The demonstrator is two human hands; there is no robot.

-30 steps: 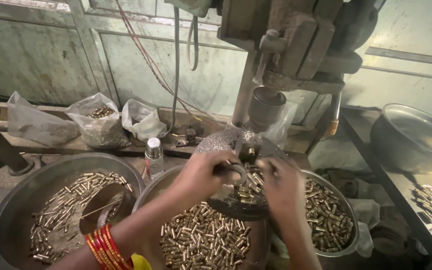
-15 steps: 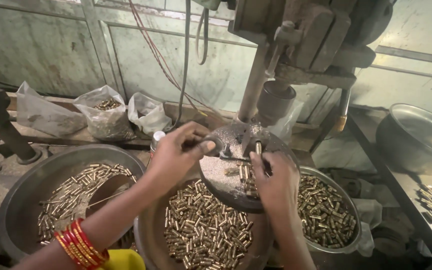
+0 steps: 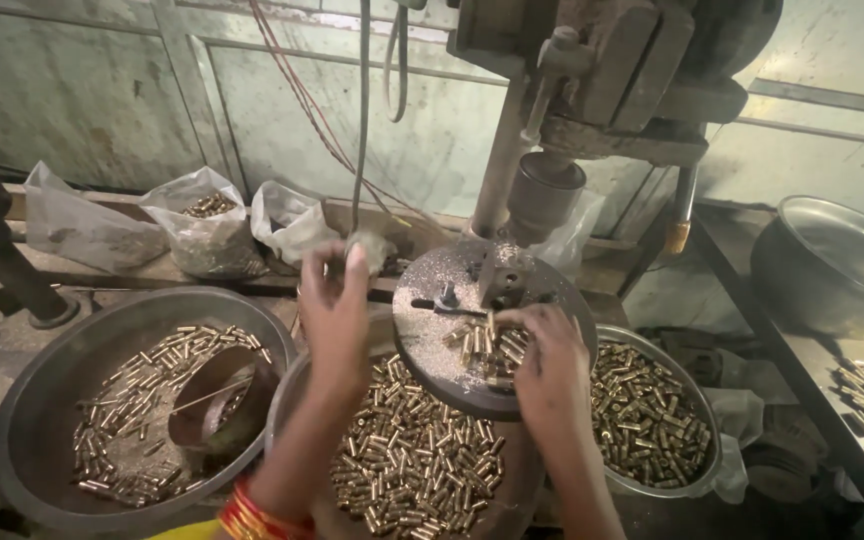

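My right hand [image 3: 552, 365], centre frame, pinches small brass sleeves [image 3: 482, 345] on the round drill table [image 3: 432, 340]: light, hard, slippery, best taken by their sides. My left hand [image 3: 335, 305] hovers open and empty.

Three plastic bags [image 3: 207, 235] on the back ledge, empty steel basin [image 3: 832, 262] at right, red wires [image 3: 297, 90] down the wall

Round drill table [image 3: 432, 340] between left basin [image 3: 42, 400] and right basin [image 3: 697, 400] (third basin [image 3: 512, 490] below).
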